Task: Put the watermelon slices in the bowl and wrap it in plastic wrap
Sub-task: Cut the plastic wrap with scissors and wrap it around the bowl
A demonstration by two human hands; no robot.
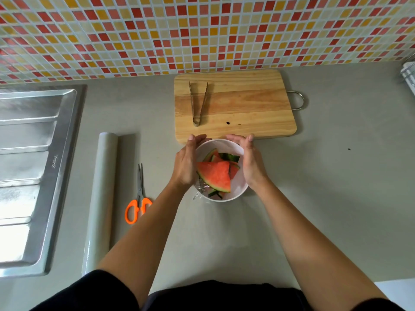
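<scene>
A white bowl (237,191) stands on the grey counter just in front of the cutting board. Several watermelon slices (216,176) lie inside it, red flesh up with green rinds. Clear plastic wrap (200,187) covers the bowl and bunches in wrinkles at its lower left side. My left hand (186,163) presses flat against the bowl's left side, over the wrap. Cupped against the right side is my right hand (251,162), its fingers curling round the far rim. The plastic wrap roll (102,191) lies lengthwise to the left.
Orange-handled scissors (138,198) lie between the roll and the bowl. A wooden cutting board (247,108) behind the bowl carries metal tongs (198,104). A steel sink drainboard (29,171) fills the left side. The tiled wall (202,32) rises at the back.
</scene>
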